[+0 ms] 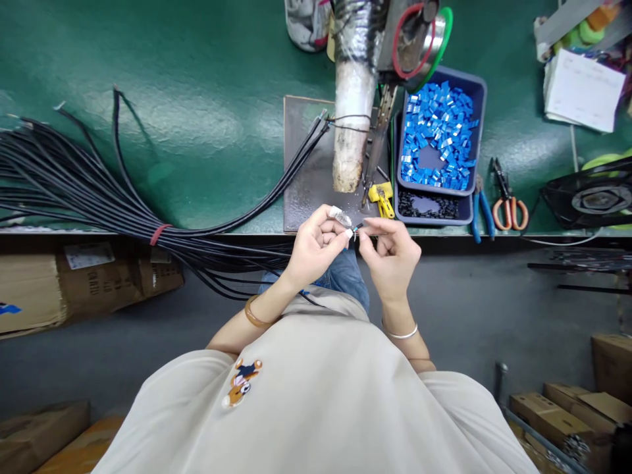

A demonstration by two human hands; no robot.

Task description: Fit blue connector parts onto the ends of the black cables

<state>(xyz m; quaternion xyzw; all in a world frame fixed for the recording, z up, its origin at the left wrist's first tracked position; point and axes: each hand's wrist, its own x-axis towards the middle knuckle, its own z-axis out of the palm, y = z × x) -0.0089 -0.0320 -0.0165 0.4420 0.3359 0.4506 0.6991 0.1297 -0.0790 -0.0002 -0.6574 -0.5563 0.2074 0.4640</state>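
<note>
My left hand is closed in a pinch above the table's front edge, with white tape wrapped around one finger. At its fingertips are thin wire ends, bits of white and blue. Close on the right, my right hand pinches a short black cable end between thumb and forefinger. The two sets of fingertips almost meet around this piece, and most of it is hidden. Just beyond the hands lies a yellow wire stripper on a dark board.
A bundle of black cables, tied with a red band, spreads left. A machine with a wrapped column rises ahead. Right are a bin of blue parts, a bin of black parts, blue-handled pliers, orange-handled scissors and a fan.
</note>
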